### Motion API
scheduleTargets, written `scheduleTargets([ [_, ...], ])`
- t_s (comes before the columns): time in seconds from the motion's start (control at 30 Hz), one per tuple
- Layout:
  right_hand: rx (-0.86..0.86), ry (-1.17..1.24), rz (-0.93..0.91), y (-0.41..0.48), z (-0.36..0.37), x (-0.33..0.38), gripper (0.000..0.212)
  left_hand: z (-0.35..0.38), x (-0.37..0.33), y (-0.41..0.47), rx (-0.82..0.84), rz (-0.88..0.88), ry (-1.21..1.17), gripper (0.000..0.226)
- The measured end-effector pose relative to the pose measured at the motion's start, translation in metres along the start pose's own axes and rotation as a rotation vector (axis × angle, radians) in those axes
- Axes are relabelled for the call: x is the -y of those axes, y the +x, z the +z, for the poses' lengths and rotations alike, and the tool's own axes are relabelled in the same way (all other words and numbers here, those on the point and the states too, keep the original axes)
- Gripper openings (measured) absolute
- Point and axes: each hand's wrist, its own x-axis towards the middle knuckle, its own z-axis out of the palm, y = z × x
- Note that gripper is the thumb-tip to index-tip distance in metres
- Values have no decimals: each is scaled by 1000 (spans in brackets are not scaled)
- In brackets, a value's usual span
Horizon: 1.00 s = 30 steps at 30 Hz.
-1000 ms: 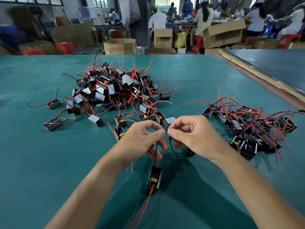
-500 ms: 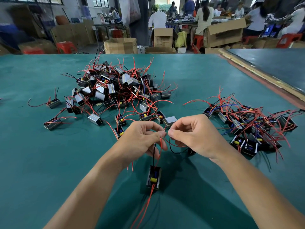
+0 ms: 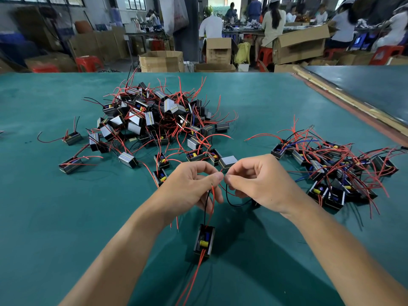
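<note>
the left hand [image 3: 189, 186] and right hand [image 3: 260, 184] meet tip to tip over the green table [image 3: 55, 217], each with thumb and forefinger pressed together in a tight pinch and the other fingers curled under. the 2 pinches almost touch.

a small black module [image 3: 204, 241] lies straight below the left hand, on the person's side of it, in the gap between the 2 forearms. whether it rests on the table or hangs just above it cannot be told. its black wire [image 3: 205, 208] runs up from the module into the left hand's grip, with a red wire [image 3: 213, 202] alongside whose bare tip stands just under the thumb. 2 more red leads [image 3: 194, 279] trail from the module's near end toward the bottom edge.

the right hand pinches a looping wire [image 3: 231, 203], black, which sags below its fingers and runs under the palm, where its far end is hidden.

a silver-sided module [image 3: 228, 162] sits just beyond the fingertips. a big pile [image 3: 154, 120] of modules lies further back to the left, and a smaller pile [image 3: 337, 168] is to the right.
</note>
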Motion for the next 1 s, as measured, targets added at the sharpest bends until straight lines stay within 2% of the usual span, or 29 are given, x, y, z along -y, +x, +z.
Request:
scheduleTargets([
  [0.2, 14, 8, 26, 1, 1, 0, 13, 0, -1, 1, -13, -4, -1, 25],
  [0.5, 7, 26, 34, -1, 1, 4, 14, -3, 0, 0, -13, 36, -77, 11],
  [0.7, 0, 23, 41, -1, 2, 5, 14, -1, 3, 2, -113, 59, -87, 10],
  [0.87, -1, 18, 35, 0, 2, 5, 15, -1, 6, 5, -198, 154, 32, 11],
  [1.0, -4, -8, 24, 0, 2, 5, 15, 1, 7, 6, -200, 186, 75, 13],
])
